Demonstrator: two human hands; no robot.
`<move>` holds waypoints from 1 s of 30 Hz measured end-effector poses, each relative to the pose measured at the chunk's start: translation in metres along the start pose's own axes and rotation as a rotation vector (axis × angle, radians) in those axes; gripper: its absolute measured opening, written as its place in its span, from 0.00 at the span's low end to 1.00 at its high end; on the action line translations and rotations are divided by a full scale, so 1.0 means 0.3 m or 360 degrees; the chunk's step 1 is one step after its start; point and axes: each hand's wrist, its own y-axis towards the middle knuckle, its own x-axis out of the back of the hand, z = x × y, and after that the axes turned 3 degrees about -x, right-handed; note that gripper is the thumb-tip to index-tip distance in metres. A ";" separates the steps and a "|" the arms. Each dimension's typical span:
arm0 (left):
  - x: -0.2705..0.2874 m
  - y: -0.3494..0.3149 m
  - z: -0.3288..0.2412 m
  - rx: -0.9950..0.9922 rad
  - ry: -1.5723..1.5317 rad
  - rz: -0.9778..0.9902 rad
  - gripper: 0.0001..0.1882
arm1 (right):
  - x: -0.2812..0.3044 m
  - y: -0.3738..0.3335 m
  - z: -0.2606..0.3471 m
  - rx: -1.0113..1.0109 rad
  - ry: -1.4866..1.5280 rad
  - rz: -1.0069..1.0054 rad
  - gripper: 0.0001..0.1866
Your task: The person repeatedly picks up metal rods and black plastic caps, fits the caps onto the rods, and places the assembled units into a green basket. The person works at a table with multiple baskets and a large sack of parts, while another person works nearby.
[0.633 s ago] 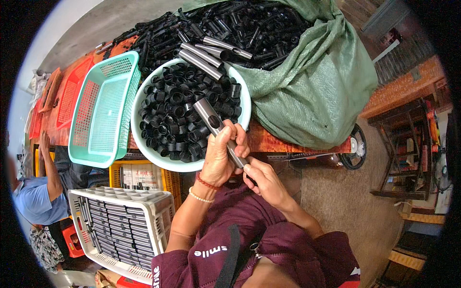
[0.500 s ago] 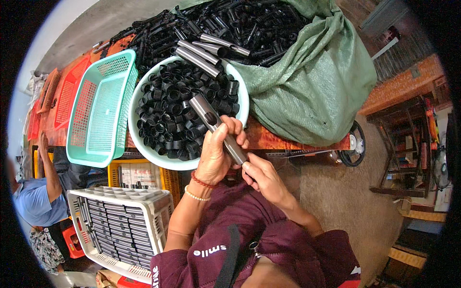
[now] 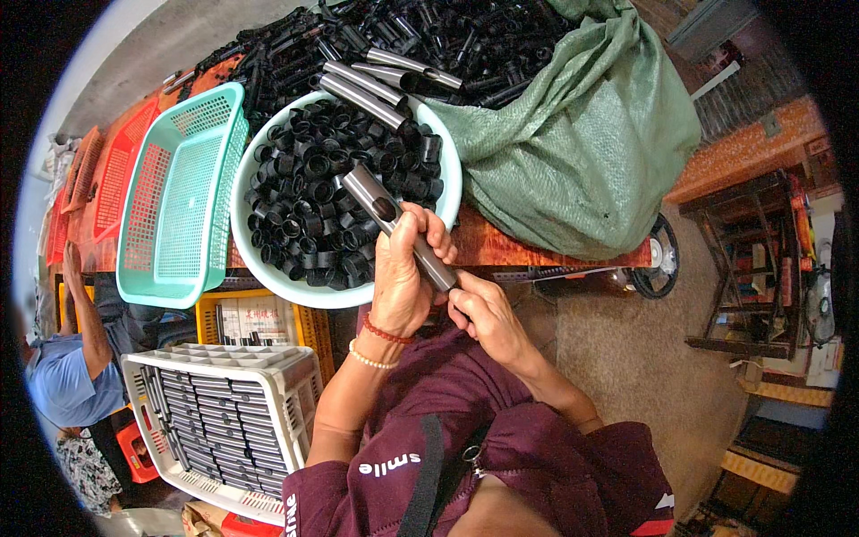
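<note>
While L hand grips tube mid, R hand touches btm end.

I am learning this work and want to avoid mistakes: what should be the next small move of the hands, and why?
Probably steady the metal tube with the left hand and press gently at its lower end with the right hand: the left one wraps the tube, and the right one is at that end. Whether it holds a part there is hidden.
</note>
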 end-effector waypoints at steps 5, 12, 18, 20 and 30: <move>-0.005 0.000 0.001 -0.0036 0.0004 -0.0040 0.16 | -0.002 0.007 -0.015 0.0052 -0.0017 -0.0020 0.13; -0.003 -0.001 0.003 -0.0068 0.0011 -0.0075 0.17 | -0.005 0.011 -0.017 0.0026 -0.0051 -0.0032 0.13; 0.009 -0.004 0.011 -0.0038 0.0019 -0.0046 0.18 | -0.007 0.026 -0.042 0.0150 -0.0165 -0.0103 0.13; 0.014 -0.004 0.014 -0.0054 0.0003 -0.0021 0.19 | -0.012 0.023 -0.033 0.0153 -0.0158 -0.0137 0.13; 0.025 0.020 -0.067 -0.0401 -0.0170 0.0137 0.28 | 0.023 0.034 0.029 0.0188 0.0264 0.0216 0.14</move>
